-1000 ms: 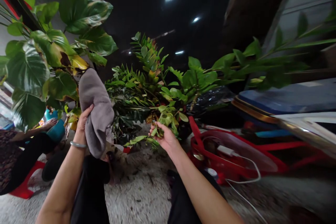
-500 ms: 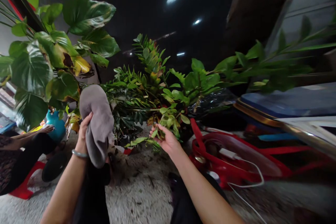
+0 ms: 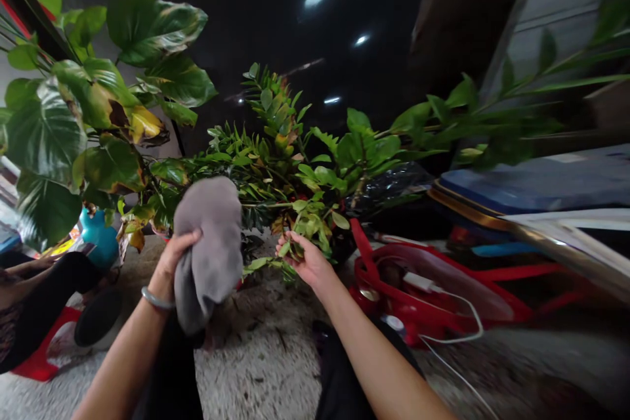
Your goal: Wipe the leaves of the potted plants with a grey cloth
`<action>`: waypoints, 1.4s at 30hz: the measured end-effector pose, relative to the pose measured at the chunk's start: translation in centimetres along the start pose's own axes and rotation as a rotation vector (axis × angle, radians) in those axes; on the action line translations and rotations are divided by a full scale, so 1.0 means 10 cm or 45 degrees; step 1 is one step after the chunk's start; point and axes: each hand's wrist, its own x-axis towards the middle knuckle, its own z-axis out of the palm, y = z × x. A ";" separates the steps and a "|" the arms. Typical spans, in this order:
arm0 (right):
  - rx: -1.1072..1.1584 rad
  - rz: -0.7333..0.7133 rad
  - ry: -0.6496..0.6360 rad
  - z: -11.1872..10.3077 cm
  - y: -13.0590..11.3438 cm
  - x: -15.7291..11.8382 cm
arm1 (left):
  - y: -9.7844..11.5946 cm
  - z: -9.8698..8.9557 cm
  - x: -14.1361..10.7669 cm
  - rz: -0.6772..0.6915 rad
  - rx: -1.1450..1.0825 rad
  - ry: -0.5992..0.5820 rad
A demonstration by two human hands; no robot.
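Note:
My left hand [image 3: 173,264], with a bangle at the wrist, is closed on a folded grey cloth [image 3: 214,243], which covers most of its fingers. The cloth hangs in front of the low green plants. Right of it, my right hand [image 3: 306,261] pinches a leafy stem [image 3: 290,249] with small green leaves near the base of the plant [image 3: 315,220]. The fingertips are partly hidden among the leaves. A gap of bare air separates the cloth from my right hand.
Large variegated leaves [image 3: 118,111] hang at the left. Beneath them sit a teal vase [image 3: 100,236], a red stool [image 3: 46,348] and another person's leg [image 3: 54,285]. To the right lie a red bag [image 3: 394,295] with a white cable [image 3: 467,338] and a stack of blue cases [image 3: 541,174].
My left hand has carried the grey cloth right and slightly down, closer to my right hand. The right hand stays on the stem. The whole view has shifted a little.

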 end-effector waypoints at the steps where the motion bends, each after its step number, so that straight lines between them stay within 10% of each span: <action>1: 0.004 -0.006 -0.003 0.01 0.00 0.00 | 0.13 0.03 0.10 0.066 -0.058 0.049; 4: 0.004 -0.018 -0.023 0.03 0.01 0.00 | 0.15 0.07 0.29 0.117 -0.211 0.192; 11: -0.039 -0.017 0.007 -0.03 0.04 0.05 | -0.69 0.01 -0.12 -0.240 -0.081 0.260; 19: 0.006 -0.087 0.030 0.01 0.07 0.07 | 0.02 0.14 0.10 0.298 -0.064 0.215; 27: 0.030 -0.138 0.047 -0.02 0.10 0.10 | -0.60 -0.03 0.13 0.005 0.532 -0.009; 35: 0.028 -0.141 0.014 0.01 0.07 0.08 | 0.23 0.56 0.49 0.462 0.448 -0.079; 42: 0.060 -0.154 0.006 -0.01 0.04 0.03 | -0.34 0.36 0.48 0.009 0.663 -0.190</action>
